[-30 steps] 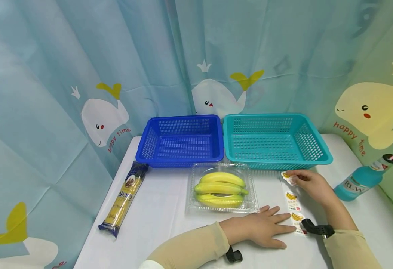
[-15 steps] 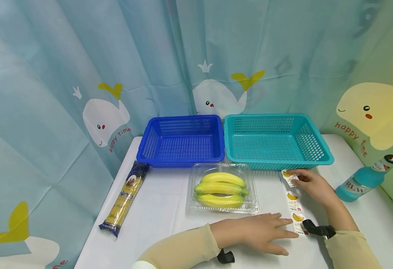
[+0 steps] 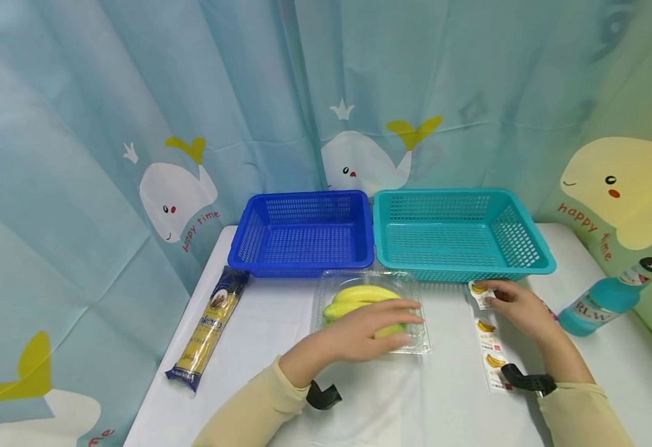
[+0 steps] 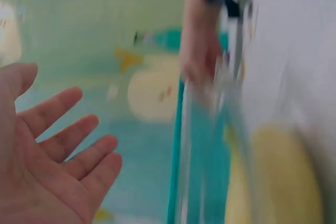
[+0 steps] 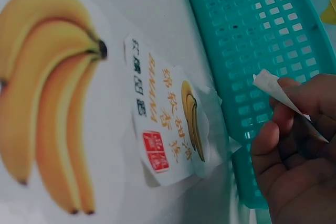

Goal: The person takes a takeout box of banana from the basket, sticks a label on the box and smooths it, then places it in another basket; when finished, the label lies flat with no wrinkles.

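Note:
A banana sticker with a white back is pinched by my right hand at the far end of a label strip. In the right wrist view, a curled white paper edge sits between thumb and fingers of the right hand. My left hand, fingers spread and nearly straight, hovers over a clear plastic container and covers part of the yellow bananas in it. The left wrist view shows the left palm holding nothing; the container there is blurred.
A blue basket and a teal basket stand side by side at the back. A pasta packet lies at the left. A blue bottle leans at the right, beyond the right hand. A whale-print curtain borders the table.
My left hand has lifted off the table beside the label strip and moved left, over the banana container. The right hand stays at the strip's far end, still pinching the sticker.

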A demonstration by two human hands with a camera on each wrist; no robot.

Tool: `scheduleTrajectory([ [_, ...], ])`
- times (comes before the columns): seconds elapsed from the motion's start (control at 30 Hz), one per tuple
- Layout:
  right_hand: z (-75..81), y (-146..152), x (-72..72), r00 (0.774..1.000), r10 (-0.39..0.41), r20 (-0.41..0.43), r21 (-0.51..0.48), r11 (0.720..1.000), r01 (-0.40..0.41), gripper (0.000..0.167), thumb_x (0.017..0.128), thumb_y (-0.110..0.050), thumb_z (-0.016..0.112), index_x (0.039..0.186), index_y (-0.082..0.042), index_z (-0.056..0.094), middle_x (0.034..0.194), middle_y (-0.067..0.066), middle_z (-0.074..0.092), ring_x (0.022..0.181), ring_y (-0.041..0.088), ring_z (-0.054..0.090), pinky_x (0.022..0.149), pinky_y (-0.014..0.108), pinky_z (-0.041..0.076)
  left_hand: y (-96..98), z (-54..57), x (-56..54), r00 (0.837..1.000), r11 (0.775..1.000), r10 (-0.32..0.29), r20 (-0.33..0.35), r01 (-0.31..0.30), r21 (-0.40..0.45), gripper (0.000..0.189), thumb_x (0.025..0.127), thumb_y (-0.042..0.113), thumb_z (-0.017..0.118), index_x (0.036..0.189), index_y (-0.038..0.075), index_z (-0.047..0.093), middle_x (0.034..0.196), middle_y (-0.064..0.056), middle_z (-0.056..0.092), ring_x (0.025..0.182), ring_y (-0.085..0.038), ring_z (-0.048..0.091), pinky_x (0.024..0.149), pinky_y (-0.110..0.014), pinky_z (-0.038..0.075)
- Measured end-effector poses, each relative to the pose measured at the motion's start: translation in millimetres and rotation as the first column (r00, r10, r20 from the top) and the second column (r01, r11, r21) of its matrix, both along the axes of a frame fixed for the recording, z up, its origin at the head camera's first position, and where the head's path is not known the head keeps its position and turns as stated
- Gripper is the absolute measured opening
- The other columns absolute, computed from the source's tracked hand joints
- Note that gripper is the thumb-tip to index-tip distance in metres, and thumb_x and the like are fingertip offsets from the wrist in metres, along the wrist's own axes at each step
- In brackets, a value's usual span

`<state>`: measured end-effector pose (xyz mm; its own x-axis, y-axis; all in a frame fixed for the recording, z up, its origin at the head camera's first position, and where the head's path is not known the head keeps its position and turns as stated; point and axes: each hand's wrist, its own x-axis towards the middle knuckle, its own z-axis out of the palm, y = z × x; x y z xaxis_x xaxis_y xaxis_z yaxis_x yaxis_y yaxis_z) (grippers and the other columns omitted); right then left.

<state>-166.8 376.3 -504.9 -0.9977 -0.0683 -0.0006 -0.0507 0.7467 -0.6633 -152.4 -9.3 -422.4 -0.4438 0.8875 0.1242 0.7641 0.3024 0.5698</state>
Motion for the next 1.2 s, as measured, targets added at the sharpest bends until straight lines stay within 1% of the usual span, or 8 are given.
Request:
scheduleTrajectory([
  [0.1, 1.0, -1.0, 0.7, 1.0, 0.003, 0.002, -0.004, 1.0, -0.003, 0.039, 0.1, -0.029, 0.059, 0.132, -0.007, 0.061, 0.132, 0.023, 0.056, 0.093, -0.002, 0.044, 0.072, 0.018, 0.045, -27.4, -1.7, -18.2, 0.985, 0.978, 0.161, 0.059, -0.167, 0.125, 0.041, 0.106, 0.038, 0.041, 0.14, 0.021, 0.055, 0.155, 0.006, 0.042, 0.146, -0.015, 0.035, 0.119, -0.042, 0.034],
  [0.17, 1.6, -1.6, 1.5, 1.0, 0.005, 0.006, -0.012, 1.0, -0.004, 0.04, 0.1, -0.03, 0.06, 0.133, -0.008, 0.06, 0.133, 0.023, 0.056, 0.094, -0.002, 0.044, 0.072, 0.018, 0.046, -44.7, -5.3, -30.3, 0.952, 0.935, 0.274, 0.134, -0.296, 0.197, 0.04, 0.106, 0.04, 0.041, 0.136, 0.022, 0.059, 0.149, 0.007, 0.049, 0.143, -0.016, 0.04, 0.116, -0.048, 0.036],
  [0.27, 2.6, -2.5, 2.6, 1.0, 0.009, 0.009, -0.021, 1.0, -0.009, 0.041, 0.099, -0.031, 0.06, 0.134, -0.008, 0.06, 0.133, 0.022, 0.055, 0.095, -0.003, 0.044, 0.072, 0.017, 0.046, -68.6, -14.1, -47.8, 0.867, 0.821, 0.425, 0.259, -0.49, 0.294, 0.037, 0.106, 0.04, 0.042, 0.128, 0.021, 0.065, 0.137, 0.007, 0.059, 0.134, -0.017, 0.05, 0.112, -0.047, 0.042],
  [0.4, 3.1, -3.1, 3.2, 1.0, 0.014, 0.005, -0.024, 1.0, -0.014, 0.043, 0.098, -0.033, 0.062, 0.134, -0.009, 0.06, 0.132, 0.02, 0.056, 0.095, -0.003, 0.044, 0.072, 0.015, 0.047, -93.1, -30.0, -67.9, 0.746, 0.648, 0.523, 0.412, -0.663, 0.376, 0.034, 0.106, 0.03, 0.045, 0.113, 0.009, 0.07, 0.115, -0.008, 0.07, 0.111, -0.024, 0.064, 0.099, -0.043, 0.051],
  [0.5, 2.2, -3.1, 3.1, 1.0, 0.017, -0.013, -0.027, 0.999, -0.017, 0.043, 0.097, -0.034, 0.063, 0.133, -0.01, 0.06, 0.129, 0.017, 0.056, 0.094, -0.003, 0.045, 0.072, 0.014, 0.046, -104.6, -43.8, -78.8, 0.685, 0.587, 0.547, 0.481, -0.723, 0.364, 0.034, 0.106, 0.027, 0.046, 0.107, 0.002, 0.069, 0.105, -0.017, 0.07, 0.098, -0.028, 0.065, 0.093, -0.045, 0.054],
  [0.67, 1.1, -5.6, 3.3, 0.998, 0.037, -0.055, -0.05, 0.998, -0.04, 0.041, 0.097, -0.03, 0.064, 0.132, -0.009, 0.061, 0.125, 0.012, 0.057, 0.09, -0.001, 0.045, 0.069, 0.016, 0.047, -113.1, -68.0, -87.4, 0.648, 0.59, 0.572, 0.503, -0.751, 0.297, 0.036, 0.106, 0.029, 0.045, 0.103, 0.003, 0.07, 0.102, -0.017, 0.07, 0.093, -0.024, 0.065, 0.089, -0.044, 0.055],
  [0.97, 10.0, -16.3, 5.1, 0.993, 0.077, -0.087, -0.1, 0.991, -0.086, 0.038, 0.097, -0.026, 0.065, 0.131, -0.009, 0.062, 0.111, 0.006, 0.055, 0.085, 0.006, 0.044, 0.063, 0.021, 0.045, -111.7, -93.9, -89.6, 0.633, 0.601, 0.609, 0.478, -0.761, 0.243, 0.035, 0.106, 0.028, 0.045, 0.105, 0.004, 0.071, 0.103, -0.015, 0.072, 0.095, -0.027, 0.068, 0.085, -0.037, 0.057],
  [1.2, 20.4, -26.7, 6.0, 0.992, 0.095, -0.084, -0.139, 0.985, -0.106, 0.039, 0.097, -0.029, 0.065, 0.133, -0.013, 0.06, 0.112, 0.003, 0.054, 0.086, 0.007, 0.045, 0.063, 0.021, 0.047, -105.9, -109.1, -93.9, 0.564, 0.581, 0.51, 0.649, -0.782, 0.224, 0.038, 0.106, 0.028, 0.045, 0.125, -0.001, 0.062, 0.127, -0.021, 0.064, 0.114, -0.033, 0.064, 0.095, -0.039, 0.056],
])
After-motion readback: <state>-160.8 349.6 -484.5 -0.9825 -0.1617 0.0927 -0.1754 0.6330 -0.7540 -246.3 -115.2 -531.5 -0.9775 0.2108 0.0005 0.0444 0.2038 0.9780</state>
